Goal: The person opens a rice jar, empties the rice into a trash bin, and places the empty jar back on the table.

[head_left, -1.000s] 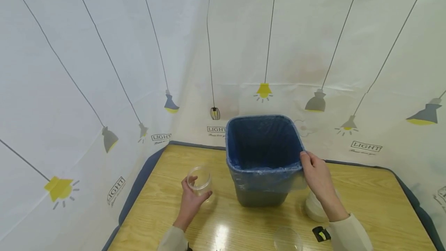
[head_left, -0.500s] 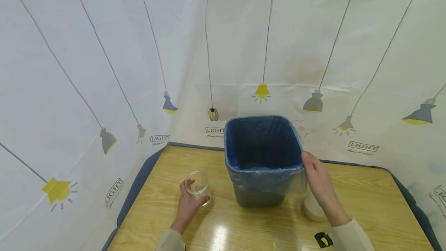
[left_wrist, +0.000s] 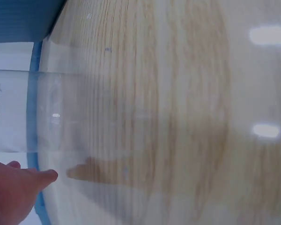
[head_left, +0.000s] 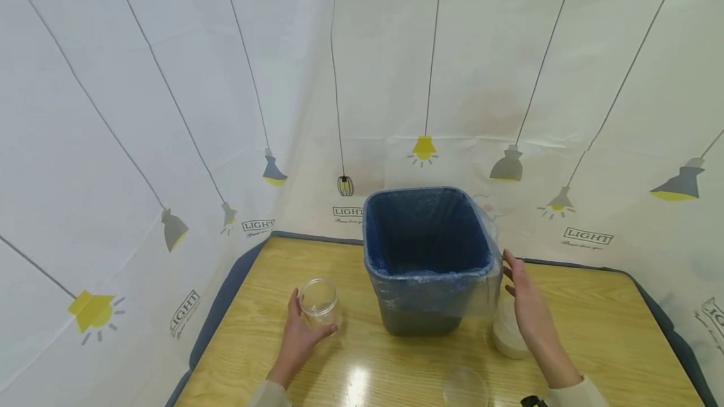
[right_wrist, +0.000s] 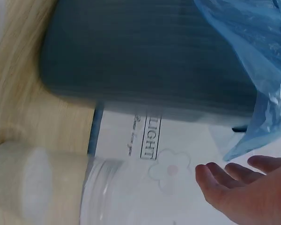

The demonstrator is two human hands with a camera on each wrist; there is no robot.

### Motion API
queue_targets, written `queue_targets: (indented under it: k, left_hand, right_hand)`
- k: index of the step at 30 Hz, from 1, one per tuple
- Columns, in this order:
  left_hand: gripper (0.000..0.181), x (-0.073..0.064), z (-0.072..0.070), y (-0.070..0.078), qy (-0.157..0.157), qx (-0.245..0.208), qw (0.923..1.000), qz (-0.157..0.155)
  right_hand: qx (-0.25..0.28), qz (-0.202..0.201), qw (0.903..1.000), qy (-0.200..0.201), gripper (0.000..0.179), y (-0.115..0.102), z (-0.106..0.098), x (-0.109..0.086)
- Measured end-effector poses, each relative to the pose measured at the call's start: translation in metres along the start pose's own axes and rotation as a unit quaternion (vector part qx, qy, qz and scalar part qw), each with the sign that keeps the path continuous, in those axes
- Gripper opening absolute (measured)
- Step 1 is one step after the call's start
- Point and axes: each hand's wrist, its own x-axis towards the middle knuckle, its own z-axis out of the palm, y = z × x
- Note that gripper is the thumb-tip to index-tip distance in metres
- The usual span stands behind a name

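Note:
My left hand [head_left: 300, 338] is around the near-left side of a clear, wide-mouthed plastic jar [head_left: 318, 302] standing upright on the table, its thumb and fingers spread. In the left wrist view, fingers [left_wrist: 35, 180] lie a little apart from the jar's see-through wall [left_wrist: 56, 112]. My right hand [head_left: 532, 313] is just right of a waste bin [head_left: 421, 324], beside the blue-tinted plastic liner [head_left: 447, 294] folded over its rim. In the right wrist view its fingers [right_wrist: 220, 178] are loosely bent, below the liner's hanging edge [right_wrist: 253, 140], holding nothing.
A second clear jar [head_left: 509, 335] with pale contents stands right of the bin, partly hidden by my right hand. A clear round lid [head_left: 466, 388] lies near the front. Behind the wooden table [head_left: 249, 331] hangs a white sheet [head_left: 396, 49] printed with lamps.
My right hand has let go of the bin liner and moved slightly right and down. My left hand's fingers have come off the jar and spread; the jar now stands on the table.

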Motion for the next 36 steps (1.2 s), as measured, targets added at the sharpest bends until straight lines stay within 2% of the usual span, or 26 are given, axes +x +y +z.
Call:
queue_targets:
  k: [7, 12, 15, 18, 20, 22, 23, 25, 28, 31, 36]
  left_hand:
    - [0.121, -0.007, -0.015, 0.019, 0.023, 0.011, 0.9990, 0.037]
    - [0.105, -0.010, -0.017, 0.034, 0.066, 0.013, 0.9915, 0.111]
    - [0.093, -0.012, -0.013, 0.045, 0.102, 0.017, 0.9800, 0.170]
    - [0.082, -0.015, -0.008, 0.056, 0.128, 0.023, 0.9633, 0.235]
    - [0.074, -0.016, -0.003, 0.064, 0.132, 0.024, 0.9518, 0.276]
    - [0.069, -0.017, 0.003, 0.072, 0.125, 0.023, 0.9437, 0.305]
    - [0.067, -0.018, 0.006, 0.075, 0.118, 0.019, 0.9428, 0.311]
    - [0.065, -0.021, 0.012, 0.082, 0.100, 0.011, 0.9466, 0.306]
    - [0.064, -0.029, 0.022, 0.088, 0.060, 0.003, 0.9587, 0.278]
    - [0.065, -0.040, 0.032, 0.088, 0.014, 0.006, 0.9695, 0.244]
    - [0.070, -0.053, 0.046, 0.083, -0.039, 0.012, 0.9772, 0.209]
  right_hand:
    - [0.002, -0.007, 0.9979, 0.064, 0.061, 0.018, -0.015, -0.013]
    - [0.001, 0.000, 0.9965, 0.083, 0.064, 0.033, -0.022, -0.018]
    - [-0.025, 0.023, 0.9959, 0.084, 0.065, 0.039, -0.025, -0.021]
    - [-0.073, 0.049, 0.9928, 0.081, 0.062, 0.045, -0.028, -0.025]
    - [-0.110, 0.063, 0.9891, 0.075, 0.060, 0.050, -0.029, -0.027]
    - [-0.137, 0.067, 0.9862, 0.064, 0.059, 0.055, -0.031, -0.028]
    - [-0.144, 0.066, 0.9858, 0.056, 0.059, 0.057, -0.031, -0.028]
    - [-0.164, 0.059, 0.9839, 0.040, 0.060, 0.061, -0.032, -0.027]
    - [-0.185, 0.054, 0.9810, 0.015, 0.066, 0.067, -0.031, -0.025]
    - [-0.208, 0.052, 0.9768, 0.001, 0.072, 0.075, -0.030, -0.022]
    - [-0.244, 0.055, 0.9680, -0.023, 0.085, 0.086, -0.025, -0.018]
